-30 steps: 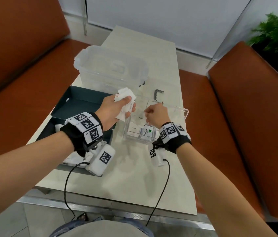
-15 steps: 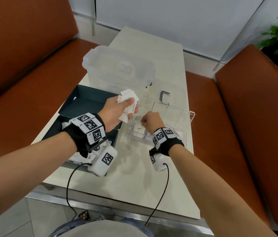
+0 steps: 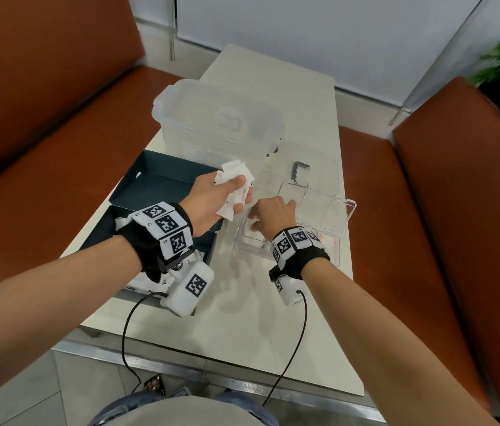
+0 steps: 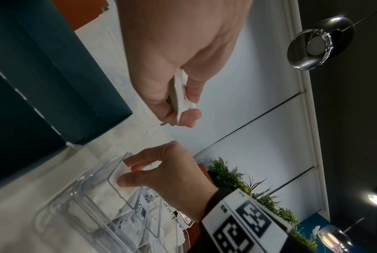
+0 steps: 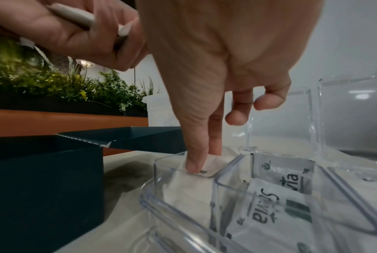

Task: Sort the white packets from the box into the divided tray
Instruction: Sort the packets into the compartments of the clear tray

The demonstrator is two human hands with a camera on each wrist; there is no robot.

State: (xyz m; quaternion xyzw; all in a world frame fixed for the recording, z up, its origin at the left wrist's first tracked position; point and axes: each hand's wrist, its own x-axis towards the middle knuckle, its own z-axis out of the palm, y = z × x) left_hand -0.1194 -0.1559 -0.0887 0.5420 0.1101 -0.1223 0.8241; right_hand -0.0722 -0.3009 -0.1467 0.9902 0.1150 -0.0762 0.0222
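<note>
My left hand [image 3: 238, 193] grips a bundle of white packets [image 3: 236, 170] in the air between the dark box [image 3: 162, 182] and the clear divided tray [image 3: 347, 210]. My right hand [image 3: 261, 216] reaches down into the tray's near-left compartment. In the right wrist view its thumb and index finger [image 5: 194, 164] pinch a white packet [image 5: 189, 191] that lies in that compartment, while the other fingers stay curled above. The compartment beside it holds packets printed "Stevia" [image 5: 265, 205]. The left wrist view shows the bundle [image 4: 181, 95] edge-on in the left hand [image 4: 183, 106].
A large clear lidded container [image 3: 218, 124] stands behind the box and tray. A small grey bracket [image 3: 299, 170] lies behind the tray. Orange bench seats [image 3: 426, 210] flank the narrow table [image 3: 242, 333]. More white packets lie in the box under my left wrist.
My right hand has dropped from beside the bundle into the tray's near-left compartment with a packet. The left hand has kept hold of its bundle, almost still.
</note>
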